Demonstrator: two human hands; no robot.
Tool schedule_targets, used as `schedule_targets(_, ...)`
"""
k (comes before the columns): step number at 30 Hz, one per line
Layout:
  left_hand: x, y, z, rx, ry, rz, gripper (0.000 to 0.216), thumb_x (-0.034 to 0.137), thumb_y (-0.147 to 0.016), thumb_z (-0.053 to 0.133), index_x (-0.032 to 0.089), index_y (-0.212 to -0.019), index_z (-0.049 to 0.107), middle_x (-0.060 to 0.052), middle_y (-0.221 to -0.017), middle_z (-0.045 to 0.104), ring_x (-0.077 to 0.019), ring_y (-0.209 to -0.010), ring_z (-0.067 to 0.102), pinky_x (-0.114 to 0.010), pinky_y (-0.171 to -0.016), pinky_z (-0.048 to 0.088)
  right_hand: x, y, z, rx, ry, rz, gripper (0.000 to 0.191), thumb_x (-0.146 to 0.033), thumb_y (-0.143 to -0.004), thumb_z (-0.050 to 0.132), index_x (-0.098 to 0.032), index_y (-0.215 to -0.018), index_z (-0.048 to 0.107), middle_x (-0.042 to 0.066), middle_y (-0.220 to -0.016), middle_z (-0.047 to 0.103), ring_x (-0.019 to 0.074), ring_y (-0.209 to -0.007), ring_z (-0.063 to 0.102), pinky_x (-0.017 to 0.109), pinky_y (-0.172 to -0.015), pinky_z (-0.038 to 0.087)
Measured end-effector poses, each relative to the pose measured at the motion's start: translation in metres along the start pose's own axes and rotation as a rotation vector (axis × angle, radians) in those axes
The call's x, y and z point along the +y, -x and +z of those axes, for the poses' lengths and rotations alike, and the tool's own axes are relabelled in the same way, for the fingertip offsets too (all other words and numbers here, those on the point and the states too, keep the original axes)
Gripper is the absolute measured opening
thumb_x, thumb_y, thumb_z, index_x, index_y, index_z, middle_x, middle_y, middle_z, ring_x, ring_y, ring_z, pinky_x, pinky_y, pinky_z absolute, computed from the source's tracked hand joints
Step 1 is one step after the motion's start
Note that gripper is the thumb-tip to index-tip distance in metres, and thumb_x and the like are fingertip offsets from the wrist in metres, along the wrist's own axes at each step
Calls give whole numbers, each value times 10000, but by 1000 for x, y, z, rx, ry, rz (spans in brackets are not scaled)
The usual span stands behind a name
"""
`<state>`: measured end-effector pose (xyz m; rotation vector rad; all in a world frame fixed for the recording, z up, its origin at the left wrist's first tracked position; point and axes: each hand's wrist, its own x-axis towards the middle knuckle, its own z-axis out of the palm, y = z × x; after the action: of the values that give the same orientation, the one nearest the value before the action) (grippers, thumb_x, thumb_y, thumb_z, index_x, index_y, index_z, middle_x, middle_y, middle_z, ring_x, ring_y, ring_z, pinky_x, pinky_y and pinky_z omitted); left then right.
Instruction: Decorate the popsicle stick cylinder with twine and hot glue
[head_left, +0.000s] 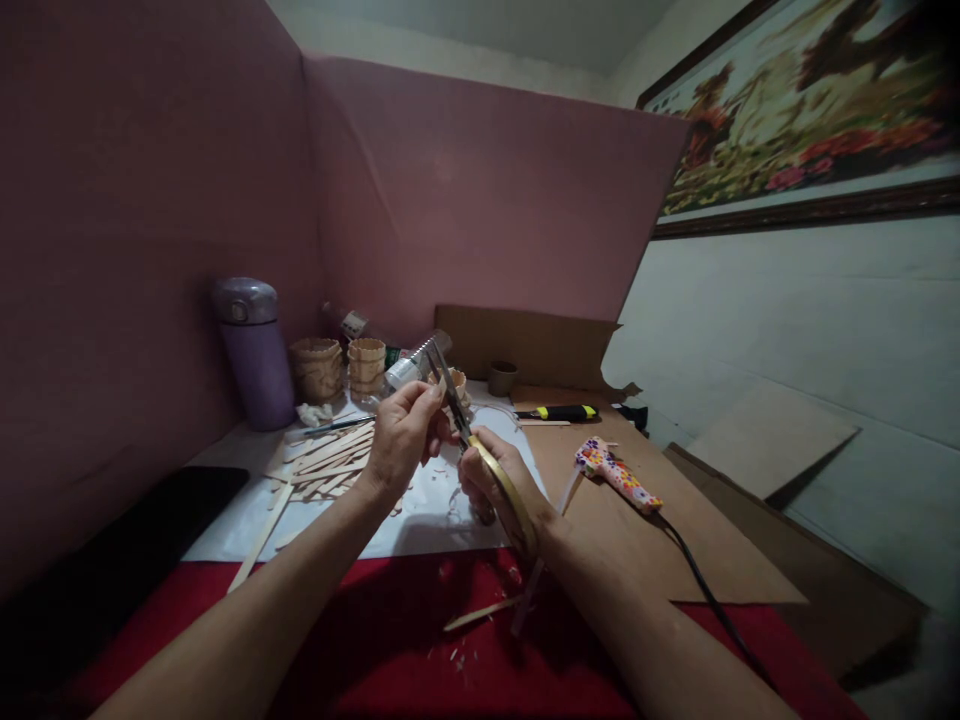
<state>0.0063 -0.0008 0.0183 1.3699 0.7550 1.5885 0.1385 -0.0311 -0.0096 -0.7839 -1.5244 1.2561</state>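
My right hand (495,485) is closed round the yellow handles of a pair of scissors (450,395), whose blades point up and away. My left hand (405,435) pinches something small right at the blades; it looks like a piece of a wooden stick, but it is too small to name. Both hands hover over a white sheet (420,520) on the table. A heap of flat wooden sticks (326,460) lies just left of my left hand. A few cut sticks and chips (480,612) rest on the red cloth (390,640) below my wrists.
A purple flask (255,350) stands at the back left, with small stick-built cups (366,365) beside it. A patterned glue gun (616,475) with a black cord lies on brown cardboard (675,550) to the right. A yellow-black utility knife (559,412) lies behind. A dark flat object (172,510) sits left.
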Motion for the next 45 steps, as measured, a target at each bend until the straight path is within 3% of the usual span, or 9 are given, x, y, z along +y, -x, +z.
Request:
schedule_targets(5, 0, 0, -2, 33, -33, 14, 225, 325, -817, 526, 186, -648, 476, 34, -436, 551, -69, -286, 385, -177, -287, 230, 2, -1, 0, 34, -24, -6, 594, -719, -685, 594, -190, -936, 495, -78, -579, 410, 52, -418, 303, 172, -363, 231)
schedule_targets(16, 1, 1, 1, -31, -87, 1, 216, 319, -808, 574, 167, -671, 506, 42, -441, 537, -59, -311, 396, -171, -316, 264, 3, -2, 0, 71, -26, -6, 611, -732, -677, 590, -193, -948, 495, -78, -576, 411, 56, -422, 326, 167, -363, 243)
schedule_targets(26, 3, -1, -3, -6, -8, -3, 274, 393, -818, 589, 180, -685, 479, 52, -427, 515, -61, -299, 375, -170, -300, 216, -4, -1, -3, -56, 80, 12, 756, -822, -647, 497, -176, -1040, 479, -65, -632, 414, 60, -450, 326, 188, -386, 279)
schedule_targets(35, 7, 0, -1, 5, -60, 11, 262, 361, -834, 569, 178, -674, 472, 56, -416, 499, -57, -306, 365, -166, -308, 218, -8, 1, 0, -36, 33, 53, 762, -826, -621, 524, -176, -1014, 473, -85, -585, 378, 56, -430, 291, 189, -383, 239)
schedule_targets(45, 7, 3, 2, 50, -73, 27, 250, 356, -843, 565, 177, -688, 484, 62, -438, 494, -48, -332, 374, -156, -343, 269, -9, 2, 2, -32, 52, 59, 770, -830, -618, 519, -177, -1024, 476, -75, -590, 395, 65, -447, 308, 200, -399, 277)
